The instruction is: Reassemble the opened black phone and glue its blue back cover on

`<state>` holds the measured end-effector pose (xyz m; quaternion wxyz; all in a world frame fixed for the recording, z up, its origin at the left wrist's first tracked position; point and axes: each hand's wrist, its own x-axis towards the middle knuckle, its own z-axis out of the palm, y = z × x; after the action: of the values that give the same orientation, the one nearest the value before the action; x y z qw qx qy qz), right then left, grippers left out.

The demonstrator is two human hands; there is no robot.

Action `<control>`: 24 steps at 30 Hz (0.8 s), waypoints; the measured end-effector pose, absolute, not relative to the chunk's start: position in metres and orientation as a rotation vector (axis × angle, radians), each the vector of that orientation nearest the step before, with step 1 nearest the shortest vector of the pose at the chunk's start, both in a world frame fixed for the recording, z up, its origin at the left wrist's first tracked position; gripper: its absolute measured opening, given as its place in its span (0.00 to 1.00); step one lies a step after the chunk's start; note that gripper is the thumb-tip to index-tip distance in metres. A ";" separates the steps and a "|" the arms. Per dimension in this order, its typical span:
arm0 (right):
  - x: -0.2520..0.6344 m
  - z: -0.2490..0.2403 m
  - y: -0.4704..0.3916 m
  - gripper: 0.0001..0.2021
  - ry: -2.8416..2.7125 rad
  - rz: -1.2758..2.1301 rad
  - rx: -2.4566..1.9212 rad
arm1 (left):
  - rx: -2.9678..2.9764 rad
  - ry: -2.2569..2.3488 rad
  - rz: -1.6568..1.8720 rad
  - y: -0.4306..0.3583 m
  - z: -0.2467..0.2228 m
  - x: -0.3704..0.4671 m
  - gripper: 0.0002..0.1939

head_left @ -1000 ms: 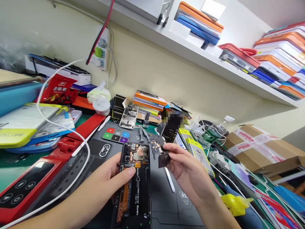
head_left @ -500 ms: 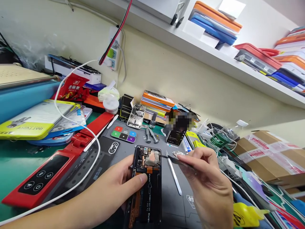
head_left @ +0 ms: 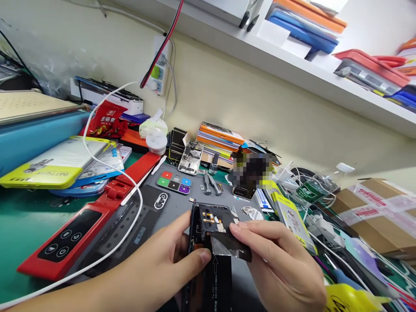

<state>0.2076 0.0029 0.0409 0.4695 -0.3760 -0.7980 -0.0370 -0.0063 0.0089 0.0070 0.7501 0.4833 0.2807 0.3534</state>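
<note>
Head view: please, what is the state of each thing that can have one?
Held phone: back open, insides showing.
Black plate: over the held phone's top end, contact unclear.
Left hand: gripping the held phone.
Right hand: pinching the black plate.
Silver phone: open, insides showing.
Farther black phone: screen lit, upper part blurred out.
Green-labelled bottle: capped, tilted.
Cardboard box: taped.

two hands (head_left: 282, 260) are counted, with one held phone (head_left: 215, 284) and one held black plate (head_left: 224, 217); also seen are two screwdrivers (head_left: 216, 187), one silver-framed phone (head_left: 191, 158), one green-labelled bottle (head_left: 307, 192), one cardboard box (head_left: 378, 232) and one red packet (head_left: 108, 120).
</note>
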 end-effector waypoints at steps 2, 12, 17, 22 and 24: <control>0.212 0.040 0.004 0.24 -2.005 -0.075 -0.929 | 1.054 0.600 0.808 0.010 0.008 -0.006 0.27; 0.210 0.040 0.008 0.22 -2.138 -0.070 -0.876 | 1.038 0.615 0.813 0.012 0.009 -0.007 0.26; 0.213 0.039 0.007 0.22 -2.172 -0.108 -0.852 | 1.021 0.594 0.803 0.012 0.010 -0.006 0.27; 0.212 0.040 0.008 0.20 -2.163 -0.116 -0.820 | 1.058 0.565 0.821 0.014 0.006 -0.005 0.27; 0.210 0.040 0.007 0.20 -2.164 -0.104 -0.823 | 1.066 0.565 0.812 0.013 0.005 -0.006 0.27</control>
<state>0.2100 0.0072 0.0405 0.4005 -0.3255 -0.8556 -0.0413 -0.0064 0.0131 0.0052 0.7470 0.4874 0.2585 0.3710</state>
